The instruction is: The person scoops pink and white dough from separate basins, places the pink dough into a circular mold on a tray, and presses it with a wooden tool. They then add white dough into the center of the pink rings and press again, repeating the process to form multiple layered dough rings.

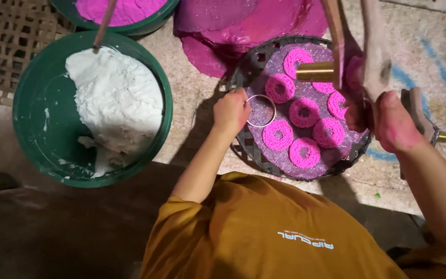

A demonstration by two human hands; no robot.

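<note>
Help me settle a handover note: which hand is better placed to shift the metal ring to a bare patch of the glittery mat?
Probably the left. The left hand already grips the metal ring on the mat, while the right hand is busy holding the wooden press.

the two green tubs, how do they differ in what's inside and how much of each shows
The near green tub holds a white paste heaped to one side, with bare bottom showing; the far green tub holds a bright pink paste that covers what shows of its inside. The near tub is fully in view; the far tub is cut off by the top edge. Both have a wooden stick standing in the paste.
</note>
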